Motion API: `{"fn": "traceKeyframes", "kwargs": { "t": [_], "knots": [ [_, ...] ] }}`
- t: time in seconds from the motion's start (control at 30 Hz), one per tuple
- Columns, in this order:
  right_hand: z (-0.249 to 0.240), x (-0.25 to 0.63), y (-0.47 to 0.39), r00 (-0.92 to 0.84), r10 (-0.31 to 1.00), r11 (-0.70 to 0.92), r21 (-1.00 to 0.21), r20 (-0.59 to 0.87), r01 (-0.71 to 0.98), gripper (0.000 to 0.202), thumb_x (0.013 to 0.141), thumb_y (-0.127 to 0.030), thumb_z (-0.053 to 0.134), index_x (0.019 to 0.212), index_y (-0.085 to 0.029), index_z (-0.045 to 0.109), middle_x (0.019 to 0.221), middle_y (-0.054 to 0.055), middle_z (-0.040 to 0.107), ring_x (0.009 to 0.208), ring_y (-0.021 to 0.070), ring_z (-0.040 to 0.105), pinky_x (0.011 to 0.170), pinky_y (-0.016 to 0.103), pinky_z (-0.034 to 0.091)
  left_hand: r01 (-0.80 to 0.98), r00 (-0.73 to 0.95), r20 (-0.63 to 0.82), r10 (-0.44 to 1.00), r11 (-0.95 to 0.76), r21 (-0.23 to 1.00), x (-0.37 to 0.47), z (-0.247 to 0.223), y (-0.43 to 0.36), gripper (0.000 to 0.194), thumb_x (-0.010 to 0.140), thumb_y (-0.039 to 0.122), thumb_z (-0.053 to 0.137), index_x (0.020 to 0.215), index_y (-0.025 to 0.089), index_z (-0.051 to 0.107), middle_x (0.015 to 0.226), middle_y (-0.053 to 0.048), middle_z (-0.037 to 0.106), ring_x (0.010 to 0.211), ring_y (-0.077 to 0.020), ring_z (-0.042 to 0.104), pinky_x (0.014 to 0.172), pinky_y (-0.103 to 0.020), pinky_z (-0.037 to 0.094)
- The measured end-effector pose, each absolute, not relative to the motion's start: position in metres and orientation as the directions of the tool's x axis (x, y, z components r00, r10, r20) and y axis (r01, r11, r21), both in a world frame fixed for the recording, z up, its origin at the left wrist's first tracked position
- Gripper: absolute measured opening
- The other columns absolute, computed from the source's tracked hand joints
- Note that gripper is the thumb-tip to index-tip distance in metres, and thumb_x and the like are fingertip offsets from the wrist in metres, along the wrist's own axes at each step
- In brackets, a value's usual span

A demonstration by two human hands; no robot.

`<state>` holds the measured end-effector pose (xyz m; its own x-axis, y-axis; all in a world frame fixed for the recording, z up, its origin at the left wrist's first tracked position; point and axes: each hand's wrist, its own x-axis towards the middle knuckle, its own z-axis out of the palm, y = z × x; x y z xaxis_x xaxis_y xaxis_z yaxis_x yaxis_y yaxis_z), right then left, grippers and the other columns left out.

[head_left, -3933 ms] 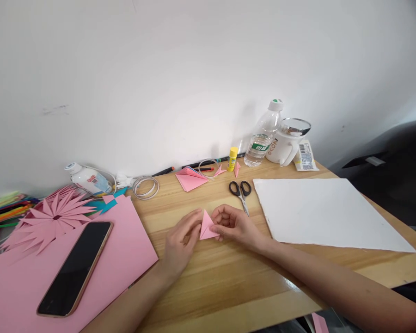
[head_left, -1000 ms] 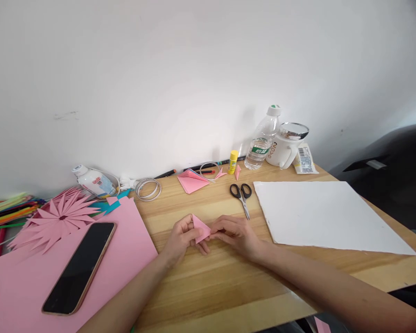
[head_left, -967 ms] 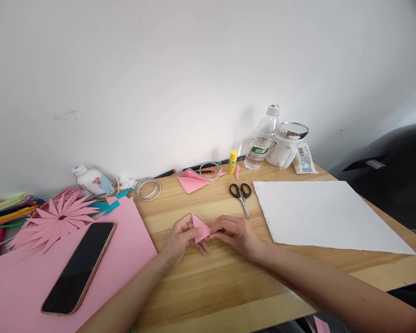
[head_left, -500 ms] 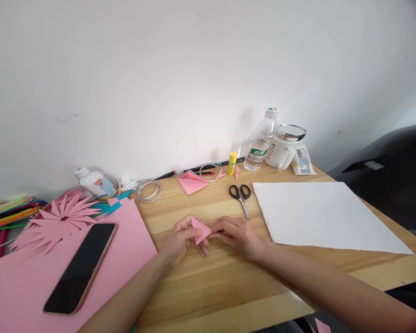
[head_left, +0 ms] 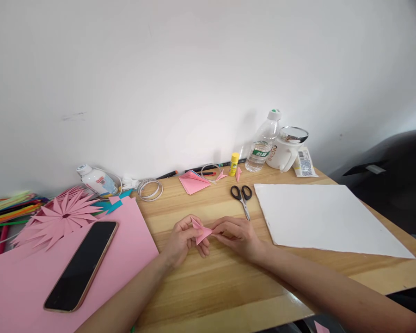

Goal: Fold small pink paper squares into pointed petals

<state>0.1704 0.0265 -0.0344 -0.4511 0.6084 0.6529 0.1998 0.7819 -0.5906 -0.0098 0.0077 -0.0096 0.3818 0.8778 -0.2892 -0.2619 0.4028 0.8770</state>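
Note:
A small folded piece of pink paper [head_left: 204, 232] is held between both hands above the wooden table. My left hand [head_left: 185, 239] is closed on its left part, thumb on top and fingers behind. My right hand [head_left: 236, 236] pinches the pointed right tip between thumb and fingertips. Beyond the right hand lie black-handled scissors [head_left: 241, 200], blades toward me. Farther back are a stack of folded pink paper [head_left: 194, 181], two small folded pink pieces by the wall, and a yellow glue stick [head_left: 233, 164].
Left: a black phone [head_left: 81, 266] on a pink sheet [head_left: 135, 231], a pink paper pinwheel shape [head_left: 69, 210], a white bottle [head_left: 97, 180] and a tape roll [head_left: 149, 190]. Right: a white board [head_left: 326, 217], a water bottle [head_left: 261, 145], a white mug [head_left: 282, 152] and a packet [head_left: 305, 163].
The left edge of the pink paper now shows an inward notch where it was straight. Both hands keep nearly the same places; the view has shifted slightly.

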Motion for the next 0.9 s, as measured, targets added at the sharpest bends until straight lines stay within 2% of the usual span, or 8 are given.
{"fn": "traceKeyframes", "kwargs": {
  "t": [0.13,0.3,0.6,0.67,0.73,0.8,0.83,0.9],
  "knots": [
    [-0.031,0.171,0.025,-0.427,0.624,0.768,-0.616,0.655,0.177,0.011,0.084,-0.019,0.051,0.077,-0.018,0.059,0.077,0.008,0.068,0.067,0.0128,0.064,0.058,0.022,0.051,-0.273,0.379,-0.303,0.874,0.418,0.866,-0.01,-0.009,0.008,0.017,0.068,0.019,0.058,0.073,0.017,0.043,0.054,-0.003,0.066,0.038,-0.0174,0.059,0.036,-0.025,0.045],
    [-0.035,0.172,0.023,-0.428,0.61,0.788,-0.568,0.667,0.237,0.008,0.083,-0.018,0.052,0.086,-0.019,0.059,0.072,0.005,0.068,0.063,0.0124,0.063,0.058,0.022,0.049,-0.29,0.401,-0.34,0.851,0.469,0.834,-0.01,-0.006,0.009,0.017,0.066,0.016,0.058,0.072,0.018,0.042,0.051,-0.003,0.065,0.035,-0.017,0.057,0.031,-0.021,0.042],
    [-0.033,0.173,0.024,-0.542,0.469,0.875,-0.45,0.698,0.178,0.019,0.083,-0.008,0.048,0.096,-0.017,0.057,0.078,0.006,0.065,0.072,0.0125,0.058,0.064,0.023,0.048,-0.333,0.428,-0.369,0.825,0.524,0.784,-0.01,-0.011,0.008,0.016,0.065,0.011,0.054,0.07,0.018,0.04,0.051,-0.003,0.066,0.034,-0.0163,0.057,0.03,-0.02,0.043],
    [-0.029,0.173,0.024,-0.564,0.5,0.842,-0.52,0.657,0.142,0.017,0.084,-0.011,0.047,0.096,-0.017,0.058,0.081,0.007,0.064,0.074,0.0129,0.058,0.065,0.024,0.048,-0.327,0.433,-0.35,0.831,0.507,0.798,-0.009,-0.011,0.008,0.015,0.065,0.011,0.053,0.069,0.018,0.04,0.051,-0.003,0.066,0.034,-0.0167,0.058,0.029,-0.02,0.043],
    [-0.024,0.172,0.023,-0.576,0.632,0.684,-0.723,0.519,0.1,0.014,0.084,-0.02,0.051,0.094,-0.015,0.059,0.084,0.008,0.063,0.074,0.013,0.059,0.065,0.024,0.049,-0.314,0.432,-0.313,0.846,0.467,0.827,-0.009,-0.011,0.007,0.015,0.065,0.011,0.053,0.07,0.018,0.041,0.051,-0.003,0.066,0.035,-0.0174,0.058,0.029,-0.021,0.043],
    [-0.022,0.171,0.024,-0.608,0.751,0.353,-0.935,0.258,0.04,0.022,0.082,-0.033,0.054,0.09,-0.013,0.059,0.082,0.007,0.063,0.07,0.0124,0.06,0.061,0.024,0.05,-0.29,0.432,-0.271,0.86,0.417,0.861,-0.009,-0.012,0.007,0.014,0.066,0.012,0.054,0.071,0.017,0.042,0.051,-0.002,0.066,0.035,-0.0174,0.059,0.03,-0.021,0.043],
    [-0.021,0.17,0.025,-0.635,0.764,0.159,-0.987,0.11,0.02,0.029,0.08,-0.04,0.054,0.087,-0.012,0.059,0.078,0.006,0.062,0.066,0.0117,0.06,0.059,0.023,0.051,-0.27,0.438,-0.255,0.862,0.397,0.877,-0.009,-0.013,0.006,0.014,0.067,0.013,0.055,0.071,0.017,0.043,0.051,-0.002,0.065,0.035,-0.0171,0.059,0.031,-0.021,0.044],
    [-0.022,0.169,0.026,-0.68,0.723,-0.15,-0.989,-0.12,0.014,0.04,0.078,-0.05,0.052,0.078,-0.011,0.057,0.066,0.004,0.061,0.056,0.0095,0.058,0.052,0.022,0.05,-0.226,0.458,-0.232,0.858,0.364,0.904,-0.008,-0.015,0.005,0.013,0.068,0.015,0.057,0.072,0.016,0.044,0.052,-0.001,0.065,0.036,-0.0159,0.059,0.031,-0.02,0.044]
  ]
}}
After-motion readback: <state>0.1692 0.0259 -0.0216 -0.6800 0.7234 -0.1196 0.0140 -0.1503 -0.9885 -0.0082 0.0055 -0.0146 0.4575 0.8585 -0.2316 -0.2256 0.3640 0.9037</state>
